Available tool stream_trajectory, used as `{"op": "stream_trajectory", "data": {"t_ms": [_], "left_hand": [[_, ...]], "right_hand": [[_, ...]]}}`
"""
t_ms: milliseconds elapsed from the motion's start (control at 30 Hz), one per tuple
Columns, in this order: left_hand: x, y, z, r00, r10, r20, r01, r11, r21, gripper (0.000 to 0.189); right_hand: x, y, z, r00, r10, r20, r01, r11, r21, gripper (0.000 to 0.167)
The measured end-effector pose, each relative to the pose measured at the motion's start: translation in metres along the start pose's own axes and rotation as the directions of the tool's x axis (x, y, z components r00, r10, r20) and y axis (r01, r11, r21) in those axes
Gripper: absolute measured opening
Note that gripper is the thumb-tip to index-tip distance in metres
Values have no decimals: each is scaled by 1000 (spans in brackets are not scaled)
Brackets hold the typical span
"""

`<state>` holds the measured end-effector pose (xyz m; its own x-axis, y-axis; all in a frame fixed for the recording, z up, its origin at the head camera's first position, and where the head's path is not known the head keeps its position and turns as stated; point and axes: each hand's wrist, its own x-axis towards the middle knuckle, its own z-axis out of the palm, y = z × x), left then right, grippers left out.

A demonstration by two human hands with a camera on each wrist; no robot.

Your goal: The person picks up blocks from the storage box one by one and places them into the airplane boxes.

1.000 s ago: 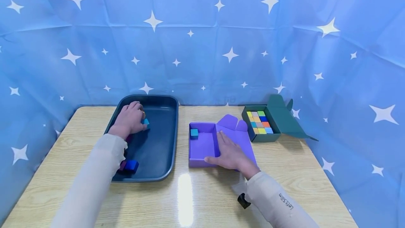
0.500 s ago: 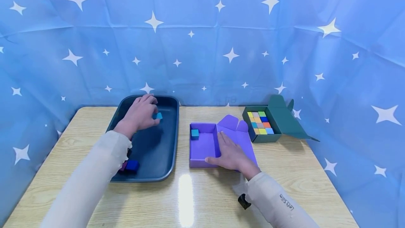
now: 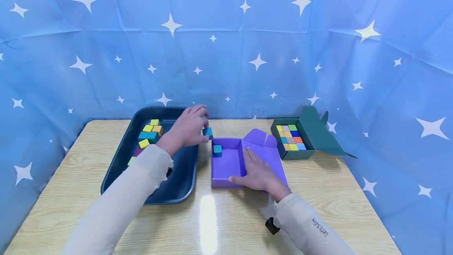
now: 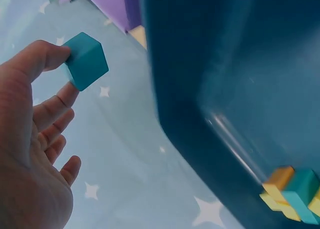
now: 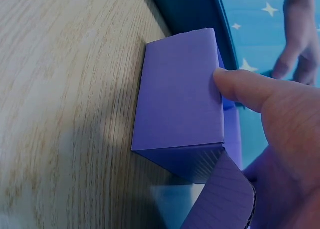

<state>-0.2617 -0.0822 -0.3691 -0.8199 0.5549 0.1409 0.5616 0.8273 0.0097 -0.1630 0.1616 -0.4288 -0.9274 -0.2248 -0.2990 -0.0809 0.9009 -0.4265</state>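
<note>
Between thumb and fingertips my left hand (image 3: 189, 126) pinches a teal cube (image 4: 87, 61). It is in the air over the gap between the dark blue tray (image 3: 180, 178) and the purple box (image 3: 226, 183), near the box's back left corner. Inside that box, another teal cube (image 3: 217, 150) sits in the back left corner. My right hand (image 3: 257, 171) rests on the box with its fingers straight, lying along the right side by the opened lid. In the right wrist view the thumb (image 5: 245, 86) touches the top edge of the front wall.
Yellow, orange, teal and purple cubes (image 3: 152, 137) lie along the tray's left side, partly hidden by my left sleeve. At the back right stands a green box (image 3: 299, 154), lid open, filled with rows of coloured cubes. A starry blue cloth (image 3: 226, 50) hangs behind the table.
My left hand has lifted the teal cube from among the cubes in the tray and carried it right, past the tray's rim towards the purple box. The right hand has stayed in place.
</note>
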Motion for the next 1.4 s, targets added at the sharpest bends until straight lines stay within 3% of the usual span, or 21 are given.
{"op": "stream_trajectory", "data": {"t_ms": [267,600,1067,1400], "left_hand": [[19,28,15,996,72,44,-72,997,-2,29],[30,51,35,989,86,123,-87,996,3,31],[37,56,54,976,100,195,-114,991,63,30],[40,56,69,965,111,238,-150,977,154,46]], "right_hand": [[1,0,1,1000,-5,-4,5,1000,-10,109],[0,1,1,1000,-10,-4,10,1000,-6,110],[-1,2,-1,1000,-17,-10,17,1000,-5,111],[-1,1,0,1000,-24,-15,24,1000,-10,110]]}}
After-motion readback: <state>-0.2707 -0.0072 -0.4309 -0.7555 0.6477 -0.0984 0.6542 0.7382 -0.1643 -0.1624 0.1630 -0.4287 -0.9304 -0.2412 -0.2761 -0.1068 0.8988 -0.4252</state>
